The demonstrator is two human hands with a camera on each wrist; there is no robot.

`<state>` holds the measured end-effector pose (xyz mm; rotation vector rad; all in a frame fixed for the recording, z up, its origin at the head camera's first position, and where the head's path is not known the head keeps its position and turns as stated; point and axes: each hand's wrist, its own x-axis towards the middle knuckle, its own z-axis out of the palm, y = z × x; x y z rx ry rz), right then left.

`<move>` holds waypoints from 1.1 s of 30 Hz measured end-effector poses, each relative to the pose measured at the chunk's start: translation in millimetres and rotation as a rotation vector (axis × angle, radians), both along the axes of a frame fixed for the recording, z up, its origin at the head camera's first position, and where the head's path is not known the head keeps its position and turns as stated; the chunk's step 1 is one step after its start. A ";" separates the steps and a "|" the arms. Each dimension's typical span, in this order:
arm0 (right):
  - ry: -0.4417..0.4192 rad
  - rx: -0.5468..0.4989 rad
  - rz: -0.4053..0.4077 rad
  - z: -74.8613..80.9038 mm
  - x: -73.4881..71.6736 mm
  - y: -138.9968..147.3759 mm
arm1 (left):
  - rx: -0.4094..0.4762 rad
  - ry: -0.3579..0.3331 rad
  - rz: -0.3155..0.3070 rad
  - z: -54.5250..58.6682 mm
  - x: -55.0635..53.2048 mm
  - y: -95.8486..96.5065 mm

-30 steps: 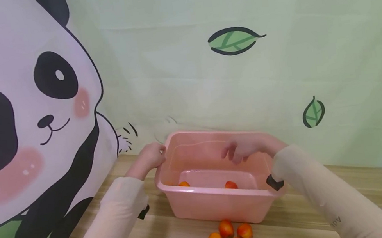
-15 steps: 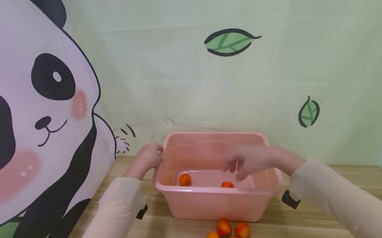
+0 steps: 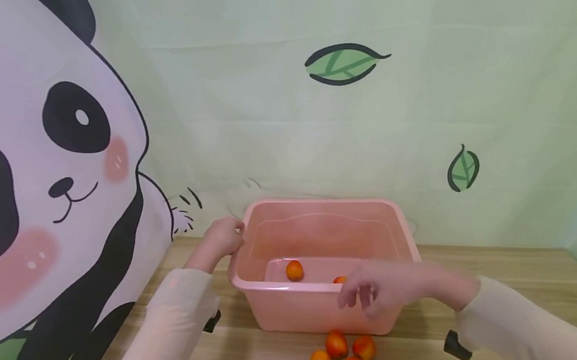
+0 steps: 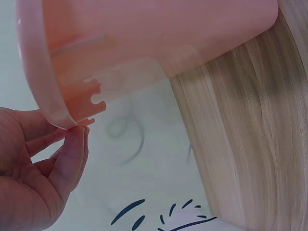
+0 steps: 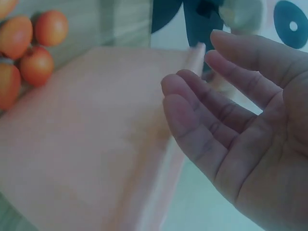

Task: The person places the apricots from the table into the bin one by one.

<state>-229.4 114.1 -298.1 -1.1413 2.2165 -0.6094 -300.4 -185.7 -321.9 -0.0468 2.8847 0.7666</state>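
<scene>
A pink plastic basin (image 3: 303,309) stands on the wooden table. My left hand (image 3: 224,236) pinches its rim at the left end; in the left wrist view the thumb and fingers (image 4: 74,154) close on the rim's lip. Inside the basin lie two orange-red fruits, one orange fruit (image 3: 294,270) in plain sight and a second fruit (image 3: 339,280) mostly hidden behind the front wall. My right hand (image 3: 386,284) hovers before the front rim, fingers loosely bent and holding nothing. Several similar fruits (image 3: 336,345) sit in a cluster on the table in front of the basin.
The wooden table (image 3: 472,290) runs back to a pale green cloth backdrop (image 3: 260,118) printed with leaves. A large printed panda (image 3: 81,186) fills the left side. Black straps show at both cuffs, one strap (image 3: 456,345) below the right sleeve.
My right hand has come out of the basin, toward me over the front rim. The left fruit inside has rolled right. My left hand keeps its place on the rim.
</scene>
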 end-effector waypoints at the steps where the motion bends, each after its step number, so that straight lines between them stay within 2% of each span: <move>1: -0.010 0.007 0.003 -2.7 2.3 0.5 | 0.002 -0.002 0.003 -0.2 -0.1 0.0; 11: -0.116 -0.029 0.089 -37.7 17.0 1.5 | -0.001 -0.007 0.017 3.9 1.9 1.1; 15: -0.083 -0.032 0.172 -54.5 15.9 1.6 | -0.025 0.020 -0.012 4.6 2.0 0.2; 18: -0.066 -0.031 0.204 -66.4 16.1 1.7 | -0.034 0.031 -0.020 4.6 1.8 0.0; 23: -0.096 -0.034 0.216 -84.3 18.8 2.3 | -0.049 0.037 -0.021 4.3 1.8 0.1; 29: -0.040 -0.037 0.227 -101.6 23.7 3.9 | -0.045 0.034 -0.025 4.9 0.6 0.4; 33: -0.105 -0.074 0.203 -114.0 26.7 4.5 | -0.057 0.044 -0.033 4.6 0.0 -0.1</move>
